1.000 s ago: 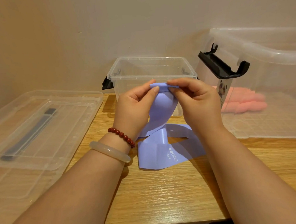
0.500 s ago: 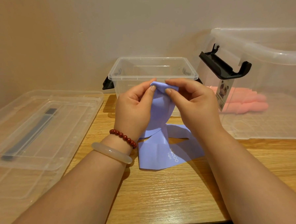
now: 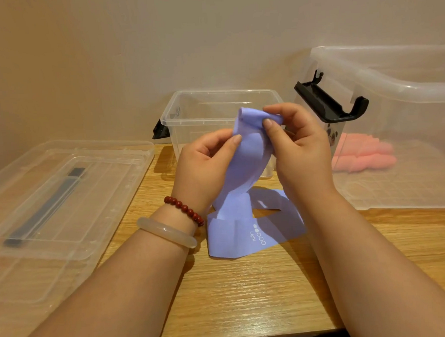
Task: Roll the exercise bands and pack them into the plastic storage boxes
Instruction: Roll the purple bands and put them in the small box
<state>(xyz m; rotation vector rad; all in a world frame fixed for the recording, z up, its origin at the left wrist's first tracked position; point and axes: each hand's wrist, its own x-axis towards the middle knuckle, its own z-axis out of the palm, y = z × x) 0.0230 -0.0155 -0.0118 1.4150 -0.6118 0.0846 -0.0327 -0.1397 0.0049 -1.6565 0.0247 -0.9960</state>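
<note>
Both hands are up over the worktop (image 3: 248,295), and between them is the lilac band (image 3: 244,167): thin, smooth, matte rubber, a flat wide strip. Its top end curls over into a soft first turn, and the right hand (image 3: 300,148) pinches that curl between thumb and forefinger. The left hand (image 3: 203,166) grips the strip's left edge just below, thumb on the front, fingers tucked behind and out of sight. The band hangs down with a twist, and its lower part lies creased on the wood grain, white print reading "Light" with a row of dots.

Right behind the hands sits the small box (image 3: 188,118), clear hard plastic, rectangular with rounded corners; its front wall is partly hidden by the band and fingers. On the right is the large box (image 3: 392,87), cut off by the frame edge, with a black latch (image 3: 326,103) tipped outward. Through its cloudy wall there's a pink bundle (image 3: 362,156), too blurred to make out. On the left lies a flat clear lid (image 3: 63,192) with a dark handle.

Forearms come in from below, wrists angled inward; the left wrist wears a red bead bracelet (image 3: 185,209) and a pale bangle (image 3: 165,233).
</note>
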